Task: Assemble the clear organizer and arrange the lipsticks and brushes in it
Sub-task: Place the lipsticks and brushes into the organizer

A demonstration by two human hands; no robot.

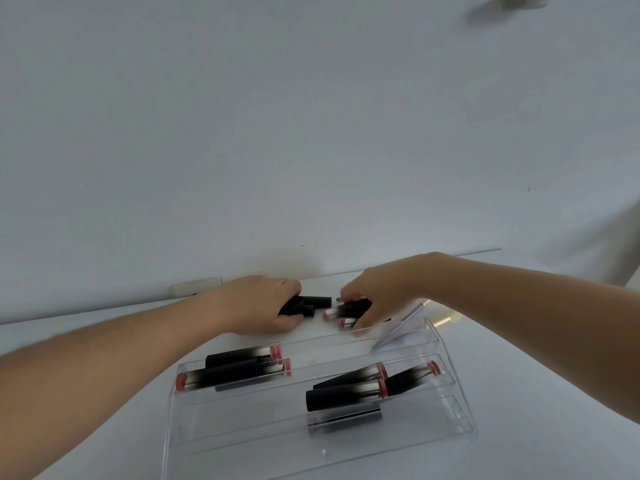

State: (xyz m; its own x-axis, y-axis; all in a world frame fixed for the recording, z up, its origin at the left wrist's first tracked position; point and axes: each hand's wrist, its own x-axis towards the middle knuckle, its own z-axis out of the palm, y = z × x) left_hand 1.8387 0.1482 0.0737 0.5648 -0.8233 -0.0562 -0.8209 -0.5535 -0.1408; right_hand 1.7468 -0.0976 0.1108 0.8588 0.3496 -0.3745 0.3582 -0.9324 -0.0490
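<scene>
I am looking down at a clear organizer [460, 382] that is sitting on the white table [104, 455], its stepped see-through tiers running left to right and its walls nearly vanishing against the surface. Black lipsticks with clear, pink-ended bases are lying on their sides in it: a left cluster [235, 370] of what looks like three on a middle tier, and a right group [360, 388] lying at slight angles, with one more [343, 419] resting on the step below. Just behind the organizer's far right corner, slim brush handles [414, 311] are lying on the table, partly blurred.

Beyond the organizer's back edge, my left hand [256, 306] is curling around a bunch of black tubes [310, 304], fingers clenched over them and the tube ends sticking out to the right. My right hand [379, 296] is gripping more lipsticks [341, 315], their pink ends poking out from under the fingers toward the left hand. The two bundles are lying close together, almost meeting, just behind the top tier, with the right fingertips touching down at its rear rim.
</scene>
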